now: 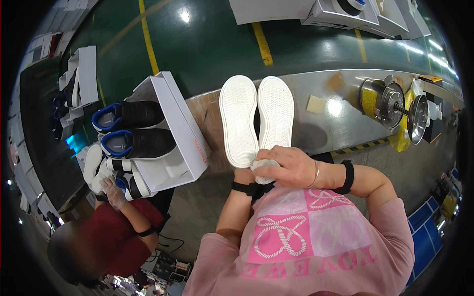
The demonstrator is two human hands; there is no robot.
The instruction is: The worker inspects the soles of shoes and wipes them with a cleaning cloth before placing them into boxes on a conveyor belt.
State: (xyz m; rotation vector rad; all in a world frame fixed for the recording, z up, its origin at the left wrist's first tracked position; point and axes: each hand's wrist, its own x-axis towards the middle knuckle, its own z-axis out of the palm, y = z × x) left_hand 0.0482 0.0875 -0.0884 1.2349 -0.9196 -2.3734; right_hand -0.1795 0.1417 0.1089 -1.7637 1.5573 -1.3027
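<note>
Near ends of white soles (276,116): right hand (290,166) pinches pale wad (266,168); long axes run away; left hand's (243,175) grip hidden, can't tell.

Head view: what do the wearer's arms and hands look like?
Pink short sleeves. Right arm: black forearm band, thin pale bracelet at the wrist. Left arm: black wrist band. The right hand shows no glove; the left hand is mostly hidden.

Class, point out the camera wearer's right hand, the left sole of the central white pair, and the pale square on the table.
Right hand (293,168), head view: back of hand.
Left sole (239,121), head view: middle of tread.
Pale square (316,104), head view: upper face.
</note>
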